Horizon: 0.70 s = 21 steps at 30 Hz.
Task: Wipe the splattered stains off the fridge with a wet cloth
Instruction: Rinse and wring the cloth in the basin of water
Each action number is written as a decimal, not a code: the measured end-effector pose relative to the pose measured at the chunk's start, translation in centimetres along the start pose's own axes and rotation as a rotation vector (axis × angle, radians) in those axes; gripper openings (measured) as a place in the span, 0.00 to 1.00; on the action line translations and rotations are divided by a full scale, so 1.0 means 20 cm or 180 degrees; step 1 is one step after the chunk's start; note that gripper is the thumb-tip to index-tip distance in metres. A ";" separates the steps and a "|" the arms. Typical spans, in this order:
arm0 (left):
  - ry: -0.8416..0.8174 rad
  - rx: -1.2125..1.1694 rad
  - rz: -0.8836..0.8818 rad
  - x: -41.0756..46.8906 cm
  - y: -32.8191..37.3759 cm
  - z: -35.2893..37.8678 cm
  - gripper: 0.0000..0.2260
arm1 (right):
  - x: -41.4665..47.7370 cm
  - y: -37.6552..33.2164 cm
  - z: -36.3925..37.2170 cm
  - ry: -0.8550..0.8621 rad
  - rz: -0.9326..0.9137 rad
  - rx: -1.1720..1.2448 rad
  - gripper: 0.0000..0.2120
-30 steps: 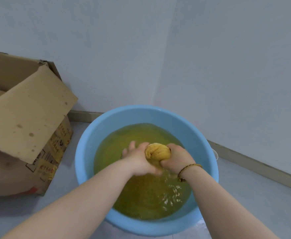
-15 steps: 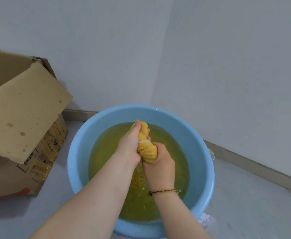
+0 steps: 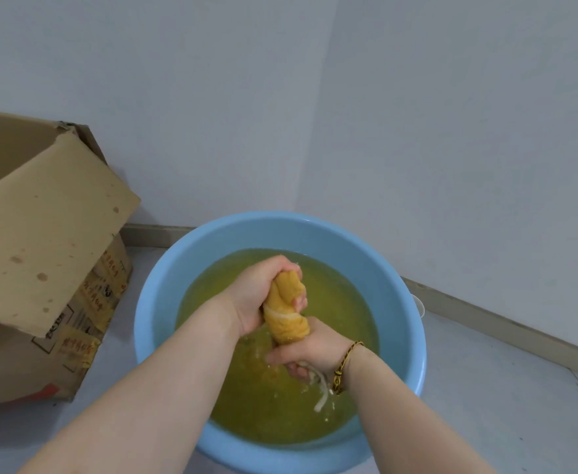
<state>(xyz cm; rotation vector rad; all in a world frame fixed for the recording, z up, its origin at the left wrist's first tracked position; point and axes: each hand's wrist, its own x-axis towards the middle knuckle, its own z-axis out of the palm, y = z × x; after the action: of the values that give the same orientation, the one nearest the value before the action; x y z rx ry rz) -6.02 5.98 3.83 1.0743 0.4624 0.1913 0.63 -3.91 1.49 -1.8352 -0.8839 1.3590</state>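
Yellow cloth, left hand gripping top, right hand bottom

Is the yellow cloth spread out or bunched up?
Bunched up: the cloth is a twisted roll gripped by the left hand and right hand over the basin.

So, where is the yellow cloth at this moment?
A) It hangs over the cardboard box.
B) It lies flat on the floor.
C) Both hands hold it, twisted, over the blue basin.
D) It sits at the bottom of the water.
C: the left hand and the right hand both grip the twisted yellow cloth above the yellowish water in the blue basin.
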 end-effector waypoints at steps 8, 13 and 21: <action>-0.0840 0.0157 -0.0582 -0.05 0.01 -0.07 0.23 | -0.03 -0.02 -0.11 0.2086 -0.0921 -0.4139 0.17; -0.0285 0.0595 -0.0658 -0.07 0.06 -0.01 0.37 | 0.02 0.03 -0.14 0.3087 -0.1765 -0.4044 0.13; -0.0427 0.3837 -0.1102 -0.02 -0.10 0.00 0.08 | 0.03 0.08 -0.09 0.2540 -0.2071 -0.4717 0.08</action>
<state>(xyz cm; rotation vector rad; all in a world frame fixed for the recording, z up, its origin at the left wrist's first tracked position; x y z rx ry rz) -6.58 4.95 2.21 2.1292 0.6456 -0.5431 2.67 -4.39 0.26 -2.2960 -1.9474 -0.7310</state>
